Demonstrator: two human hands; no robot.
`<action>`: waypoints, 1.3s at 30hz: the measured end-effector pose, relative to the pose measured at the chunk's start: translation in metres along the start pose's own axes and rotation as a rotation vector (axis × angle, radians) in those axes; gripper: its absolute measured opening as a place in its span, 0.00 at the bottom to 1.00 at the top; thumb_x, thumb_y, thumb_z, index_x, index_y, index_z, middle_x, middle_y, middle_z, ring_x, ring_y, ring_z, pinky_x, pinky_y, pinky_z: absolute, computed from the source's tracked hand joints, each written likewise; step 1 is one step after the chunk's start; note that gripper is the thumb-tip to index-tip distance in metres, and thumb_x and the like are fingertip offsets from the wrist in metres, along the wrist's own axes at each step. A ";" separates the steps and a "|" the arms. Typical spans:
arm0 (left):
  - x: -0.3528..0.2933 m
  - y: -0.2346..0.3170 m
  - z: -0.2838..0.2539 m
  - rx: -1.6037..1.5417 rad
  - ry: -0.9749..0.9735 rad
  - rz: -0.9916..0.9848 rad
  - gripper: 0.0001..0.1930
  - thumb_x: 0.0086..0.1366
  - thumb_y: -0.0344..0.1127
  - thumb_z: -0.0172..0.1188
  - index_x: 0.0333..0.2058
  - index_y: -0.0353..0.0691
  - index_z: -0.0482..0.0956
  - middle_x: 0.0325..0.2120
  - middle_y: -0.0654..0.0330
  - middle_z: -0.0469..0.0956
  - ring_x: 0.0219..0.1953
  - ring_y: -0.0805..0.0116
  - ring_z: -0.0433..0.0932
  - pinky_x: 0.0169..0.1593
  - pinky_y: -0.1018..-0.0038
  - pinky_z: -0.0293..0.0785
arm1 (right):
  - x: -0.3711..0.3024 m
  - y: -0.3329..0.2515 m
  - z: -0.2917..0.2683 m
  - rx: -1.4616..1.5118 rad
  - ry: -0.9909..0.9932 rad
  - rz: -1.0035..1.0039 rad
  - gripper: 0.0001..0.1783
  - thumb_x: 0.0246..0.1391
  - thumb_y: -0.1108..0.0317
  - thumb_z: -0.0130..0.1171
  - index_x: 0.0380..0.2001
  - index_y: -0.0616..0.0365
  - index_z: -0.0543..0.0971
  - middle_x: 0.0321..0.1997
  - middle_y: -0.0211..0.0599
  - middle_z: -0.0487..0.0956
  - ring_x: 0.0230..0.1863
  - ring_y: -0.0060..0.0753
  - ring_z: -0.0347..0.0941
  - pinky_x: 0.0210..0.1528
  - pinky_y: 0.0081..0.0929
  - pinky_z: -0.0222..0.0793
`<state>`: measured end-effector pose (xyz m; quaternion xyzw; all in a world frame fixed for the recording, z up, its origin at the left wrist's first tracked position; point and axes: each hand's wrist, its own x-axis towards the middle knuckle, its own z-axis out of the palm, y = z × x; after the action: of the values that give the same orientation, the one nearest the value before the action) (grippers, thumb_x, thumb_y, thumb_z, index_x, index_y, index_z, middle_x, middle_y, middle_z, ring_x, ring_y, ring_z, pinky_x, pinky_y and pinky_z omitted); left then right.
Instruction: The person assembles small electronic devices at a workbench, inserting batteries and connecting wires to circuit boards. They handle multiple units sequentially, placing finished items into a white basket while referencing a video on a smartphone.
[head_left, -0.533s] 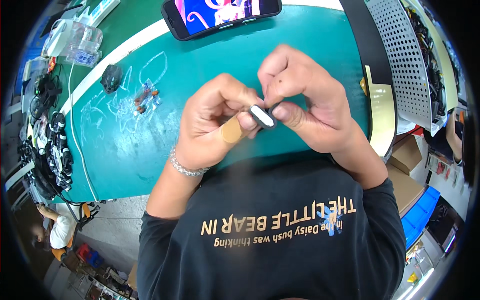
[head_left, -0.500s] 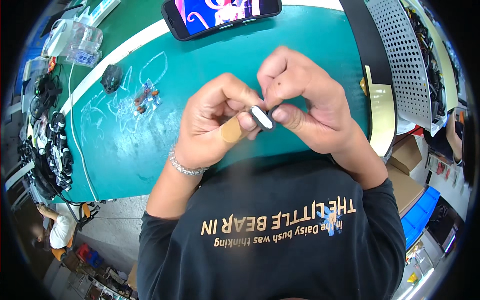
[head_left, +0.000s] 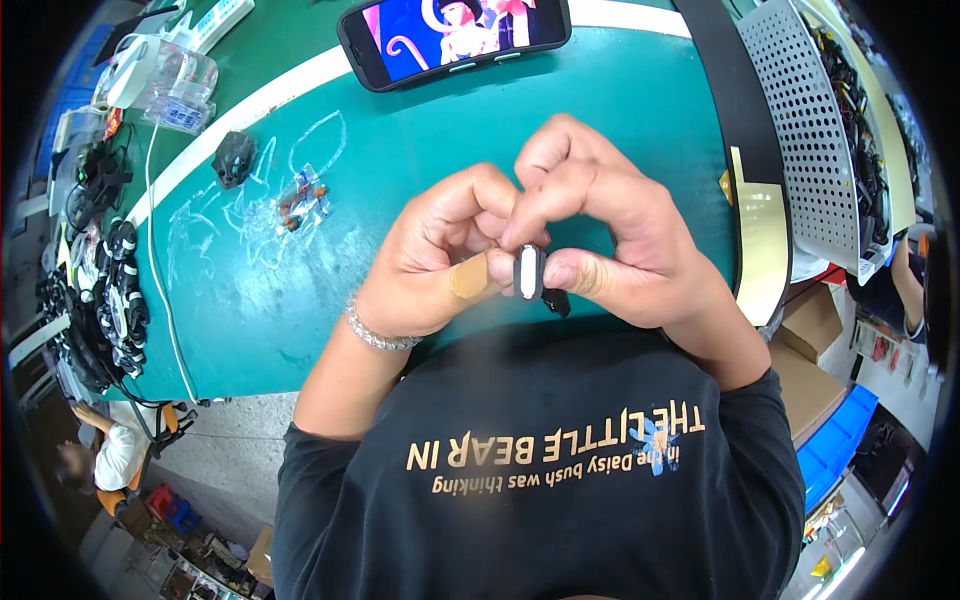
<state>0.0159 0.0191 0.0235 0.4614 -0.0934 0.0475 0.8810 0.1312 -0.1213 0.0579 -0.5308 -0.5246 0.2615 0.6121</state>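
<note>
Between my hands, just in front of my chest, is a small oval piece [head_left: 529, 273], black round the sides with a white face. It stands on end, white face toward me. My left hand [head_left: 425, 250] pinches it from the left, a tan bandage round the thumb and a bracelet at the wrist. From the other side my right hand [head_left: 625, 235] closes on it, thumb at its right edge and index finger curled over the top. A short black strip [head_left: 557, 302] shows below the right thumb; whether it belongs to the piece I cannot tell.
A phone [head_left: 455, 42] playing a picture stands at the green table's [head_left: 400, 125] far edge. A black lump [head_left: 233, 158] and a clear bag [head_left: 303, 200] with brown bits lie left. Bundled black cables [head_left: 118, 300] line the left edge; a perforated metal basket [head_left: 800, 120] stands right.
The oval piece has turned from slanted to upright and come slightly nearer to me. Both hands have shifted with it, and the black strip now shows under the right thumb.
</note>
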 end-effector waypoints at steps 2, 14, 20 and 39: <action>0.001 0.001 0.000 -0.012 -0.012 0.009 0.10 0.61 0.29 0.56 0.39 0.35 0.67 0.32 0.63 0.73 0.32 0.79 0.72 0.36 0.81 0.70 | 0.000 -0.001 0.002 0.030 0.012 -0.005 0.16 0.48 0.55 0.62 0.31 0.57 0.78 0.31 0.32 0.65 0.36 0.28 0.60 0.38 0.23 0.56; 0.005 0.007 0.008 0.025 -0.057 -0.114 0.10 0.66 0.32 0.50 0.44 0.35 0.66 0.36 0.62 0.70 0.39 0.76 0.69 0.44 0.76 0.67 | 0.000 -0.005 -0.008 0.054 -0.037 -0.004 0.07 0.47 0.70 0.62 0.30 0.59 0.77 0.33 0.32 0.62 0.34 0.25 0.61 0.38 0.21 0.61; 0.004 0.006 0.007 0.049 -0.009 -0.079 0.07 0.65 0.31 0.50 0.40 0.35 0.68 0.35 0.63 0.70 0.39 0.77 0.69 0.45 0.77 0.67 | -0.004 0.004 -0.009 0.002 0.013 -0.028 0.15 0.49 0.59 0.62 0.32 0.60 0.77 0.35 0.35 0.64 0.38 0.27 0.58 0.39 0.22 0.56; 0.014 0.000 0.001 0.920 0.273 0.241 0.02 0.58 0.24 0.53 0.31 0.34 0.72 0.26 0.57 0.70 0.28 0.67 0.68 0.32 0.76 0.65 | -0.004 0.008 -0.006 -0.621 0.237 -0.101 0.07 0.47 0.75 0.60 0.30 0.63 0.73 0.25 0.41 0.75 0.25 0.40 0.72 0.26 0.27 0.66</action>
<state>0.0292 0.0183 0.0264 0.7779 0.0009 0.2456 0.5785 0.1376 -0.1244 0.0498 -0.6921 -0.5299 -0.0051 0.4901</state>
